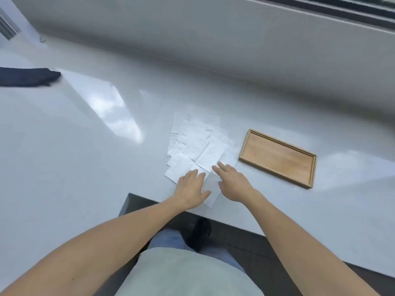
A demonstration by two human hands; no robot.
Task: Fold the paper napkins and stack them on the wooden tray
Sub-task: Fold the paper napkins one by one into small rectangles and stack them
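Several white paper napkins (197, 142) lie overlapping in a loose spread on the white counter, near its front edge. My left hand (192, 186) rests flat on the nearest napkin with straight fingers. My right hand (232, 182) lies just to its right, fingers extended, touching the same napkin's right part. To the right of the napkins sits a rectangular wooden tray (243, 155) with nothing in it.
A dark folded cloth item (27, 76) lies at the far left of the white counter (85, 146). A low wall and window frame run along the back. The counter's front edge has a dark notch where I stand.
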